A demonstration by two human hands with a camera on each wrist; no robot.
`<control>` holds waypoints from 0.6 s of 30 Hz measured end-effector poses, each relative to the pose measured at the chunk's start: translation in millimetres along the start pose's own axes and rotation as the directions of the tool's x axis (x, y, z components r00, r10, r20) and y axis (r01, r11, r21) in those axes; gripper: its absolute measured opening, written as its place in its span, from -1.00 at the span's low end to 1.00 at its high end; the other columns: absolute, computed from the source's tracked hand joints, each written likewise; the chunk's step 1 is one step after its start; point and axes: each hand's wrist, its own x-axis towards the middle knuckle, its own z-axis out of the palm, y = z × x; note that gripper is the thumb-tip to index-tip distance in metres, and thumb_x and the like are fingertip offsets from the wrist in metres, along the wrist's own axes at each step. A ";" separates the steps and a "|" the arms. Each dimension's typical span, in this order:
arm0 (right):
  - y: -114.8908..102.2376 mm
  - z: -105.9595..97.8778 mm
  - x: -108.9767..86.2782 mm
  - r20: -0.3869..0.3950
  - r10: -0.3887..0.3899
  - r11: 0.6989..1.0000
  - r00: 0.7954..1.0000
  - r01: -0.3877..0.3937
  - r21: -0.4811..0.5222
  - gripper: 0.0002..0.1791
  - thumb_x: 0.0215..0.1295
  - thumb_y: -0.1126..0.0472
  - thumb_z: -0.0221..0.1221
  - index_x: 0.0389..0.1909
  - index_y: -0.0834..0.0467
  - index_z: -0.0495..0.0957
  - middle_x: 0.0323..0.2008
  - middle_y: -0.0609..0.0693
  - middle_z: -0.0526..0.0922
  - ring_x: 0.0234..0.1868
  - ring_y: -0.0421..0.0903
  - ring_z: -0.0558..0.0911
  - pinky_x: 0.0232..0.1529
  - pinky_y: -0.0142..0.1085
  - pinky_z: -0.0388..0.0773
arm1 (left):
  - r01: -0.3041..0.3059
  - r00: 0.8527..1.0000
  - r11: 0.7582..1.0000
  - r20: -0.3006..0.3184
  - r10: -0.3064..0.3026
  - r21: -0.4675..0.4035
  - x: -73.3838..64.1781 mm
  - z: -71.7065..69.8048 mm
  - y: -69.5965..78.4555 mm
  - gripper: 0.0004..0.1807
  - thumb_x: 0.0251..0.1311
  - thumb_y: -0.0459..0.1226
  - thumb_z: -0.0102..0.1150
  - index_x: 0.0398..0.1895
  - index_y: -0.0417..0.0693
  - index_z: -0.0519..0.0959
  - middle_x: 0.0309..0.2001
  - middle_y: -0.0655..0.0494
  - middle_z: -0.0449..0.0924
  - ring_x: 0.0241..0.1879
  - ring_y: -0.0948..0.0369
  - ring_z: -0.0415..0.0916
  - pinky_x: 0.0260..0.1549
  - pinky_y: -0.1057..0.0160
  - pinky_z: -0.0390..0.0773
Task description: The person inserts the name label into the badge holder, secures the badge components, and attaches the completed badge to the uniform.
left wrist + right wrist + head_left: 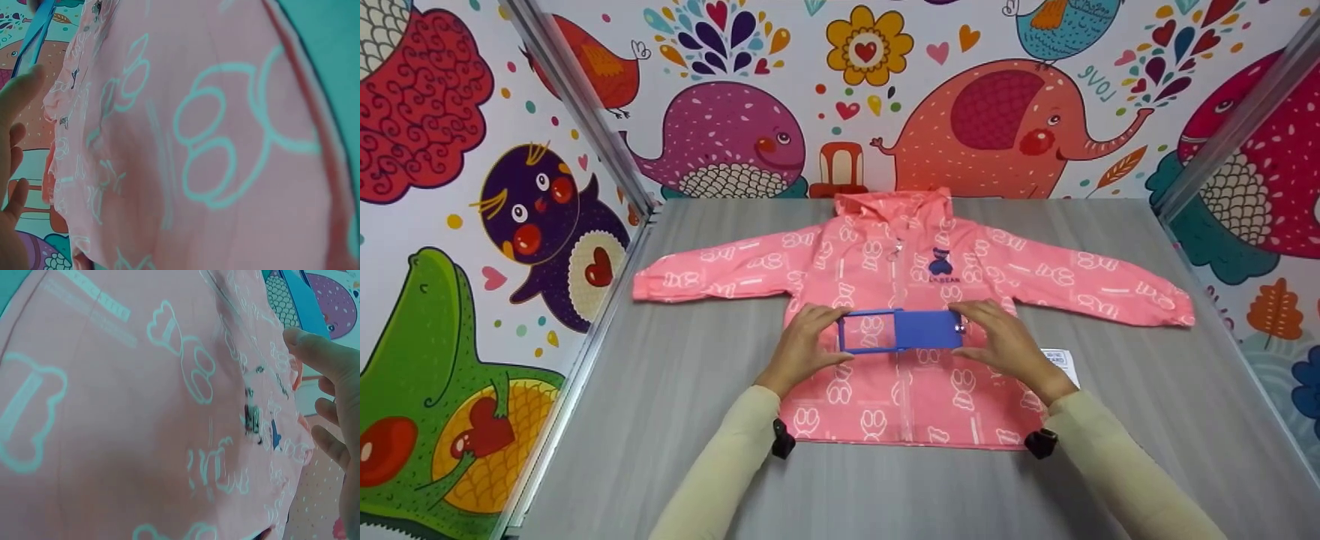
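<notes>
A blue card holder (928,330), one half a see-through framed window and the other a solid panel, is held level over the jacket's front. My left hand (806,345) pinches its window end between thumb and fingers. At the solid end, beside a small metal fitting, my right hand (997,341) grips it the same way. Beneath lies a pink hooded child's jacket (847,277) with white outline prints, sleeves spread to both sides. Each wrist view shows a thumb against the holder's blue edge, with the jacket filling most of the picture.
The jacket lies on a grey wood-grain table (690,382). A white printed paper (1061,364) sticks out past its right side, near my right wrist. Walls with cartoon animals (990,127) close off the back and both sides, with metal posts (585,105) at the corners.
</notes>
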 end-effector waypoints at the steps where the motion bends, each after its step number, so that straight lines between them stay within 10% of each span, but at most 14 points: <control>1: 1.0 -1.0 -1.4 -0.001 0.012 1.000 1.000 -0.012 0.002 -0.09 -0.20 0.08 0.58 0.30 0.08 0.48 0.16 0.07 0.65 0.17 0.09 0.58 0.26 0.13 0.47 | 0.005 1.000 1.000 -0.003 -0.005 0.000 -0.7 -0.7 -1.0 -0.17 -0.16 -0.03 0.58 0.30 0.13 0.50 0.11 0.19 0.62 0.08 0.19 0.46 0.11 0.12 0.58; 18: 10.0 6.5 -25.3 0.067 0.106 0.994 0.992 -0.107 0.013 -0.11 -0.16 0.06 0.56 0.30 0.12 0.48 0.16 0.06 0.64 0.16 0.06 0.55 0.20 0.07 0.53 | 0.062 0.998 0.998 -0.002 -0.062 0.001 -4.3 -4.0 -2.6 -0.17 -0.15 0.01 0.57 0.30 0.17 0.50 0.10 0.17 0.61 0.10 0.17 0.44 0.16 0.06 0.55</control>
